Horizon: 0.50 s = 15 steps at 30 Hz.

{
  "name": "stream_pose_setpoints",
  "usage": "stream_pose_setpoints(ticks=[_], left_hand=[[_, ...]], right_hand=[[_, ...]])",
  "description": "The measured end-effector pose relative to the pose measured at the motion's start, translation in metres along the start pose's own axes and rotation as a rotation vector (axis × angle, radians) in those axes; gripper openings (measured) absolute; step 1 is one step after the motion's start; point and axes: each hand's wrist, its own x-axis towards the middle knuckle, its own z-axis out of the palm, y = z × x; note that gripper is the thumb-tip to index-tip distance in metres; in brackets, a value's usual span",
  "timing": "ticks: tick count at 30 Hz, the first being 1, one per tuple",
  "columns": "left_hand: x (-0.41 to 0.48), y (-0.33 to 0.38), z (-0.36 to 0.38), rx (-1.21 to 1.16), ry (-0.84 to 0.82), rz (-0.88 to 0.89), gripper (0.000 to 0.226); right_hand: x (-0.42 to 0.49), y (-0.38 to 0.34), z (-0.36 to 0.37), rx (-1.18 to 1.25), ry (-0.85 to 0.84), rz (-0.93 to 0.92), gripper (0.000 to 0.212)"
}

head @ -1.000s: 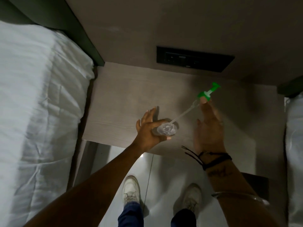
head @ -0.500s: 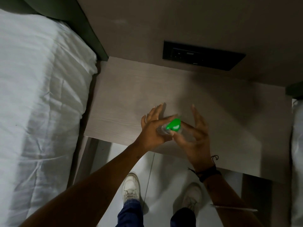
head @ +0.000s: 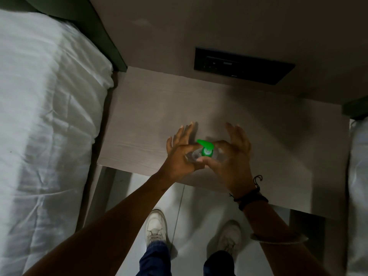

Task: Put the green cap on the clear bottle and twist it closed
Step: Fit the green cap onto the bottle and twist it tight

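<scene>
The clear bottle (head: pixel 194 155) stands on the wooden bedside table (head: pixel 151 116) near its front edge, seen from above. The green pump cap (head: pixel 206 148) sits on the bottle's mouth with its nozzle pointing up-left. My left hand (head: pixel 182 154) wraps the bottle from the left with thumb and forefinger, the other fingers spread. My right hand (head: pixel 232 154) pinches the green cap's collar from the right between thumb and forefinger, remaining fingers raised. Most of the bottle's body is hidden under the cap and both hands.
A bed with white bedding (head: pixel 45 120) fills the left side. A dark switch panel (head: pixel 243 65) is set in the wall behind the table. Another white bed edge (head: pixel 358 166) shows at the right. My white shoes (head: pixel 156 228) stand on the pale floor below.
A second ago my right hand held the cap and its tube out to the right; it has since lowered the cap onto the bottle. The nozzle has turned to point up-left.
</scene>
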Motion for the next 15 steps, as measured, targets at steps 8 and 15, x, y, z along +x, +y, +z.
stream_pose_setpoints(ticks=[8, 15], left_hand=[[-0.0014, 0.0021, 0.0019, -0.027, 0.033, 0.029, 0.049], [-0.0016, -0.0035, 0.0036, -0.016, 0.032, 0.069, 0.058]], right_hand=[[-0.0033, -0.0031, 0.0003, 0.209, -0.06, 0.005, 0.034], [-0.0006, -0.0023, 0.0021, 0.281, -0.146, 0.056, 0.065]])
